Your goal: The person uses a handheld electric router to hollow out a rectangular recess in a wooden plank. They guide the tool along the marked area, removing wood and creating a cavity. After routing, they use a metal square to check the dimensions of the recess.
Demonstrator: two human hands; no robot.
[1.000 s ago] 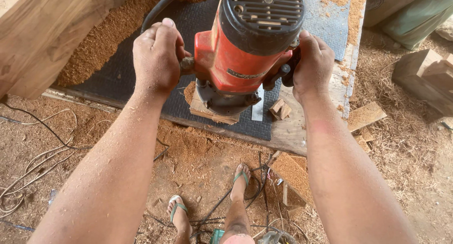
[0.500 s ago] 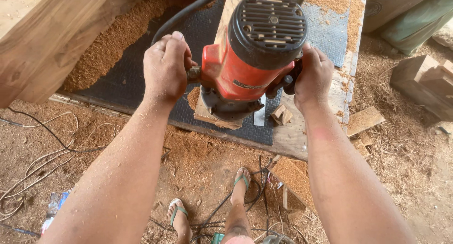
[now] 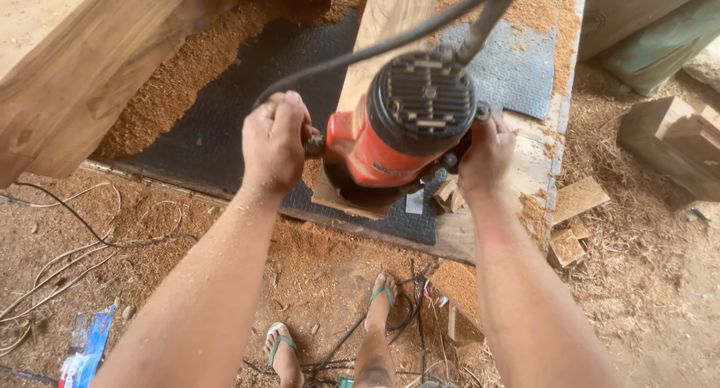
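A red and black power router (image 3: pixel 397 133) stands on the near end of a long wooden plank (image 3: pixel 386 20) that lies on a black rubber mat (image 3: pixel 225 125). My left hand (image 3: pixel 275 139) grips the router's left handle. My right hand (image 3: pixel 486 154) grips the right handle, which the hand hides. A black cord (image 3: pixel 352 58) arcs from the top of the tool toward the left and up out of view. Sawdust covers my forearms.
A thick wooden beam (image 3: pixel 82 65) lies at the upper left with a sawdust heap (image 3: pixel 195 65) beside it. Small wood offcuts (image 3: pixel 450 194) sit by my right hand; larger blocks (image 3: pixel 667 144) lie at right. Cables (image 3: pixel 67 245) trail over the dirt floor near my sandalled feet (image 3: pixel 379 302).
The router and both hands have shifted right and slightly toward me along the plank's end. The tool now tilts so its black vented top faces the camera more squarely.
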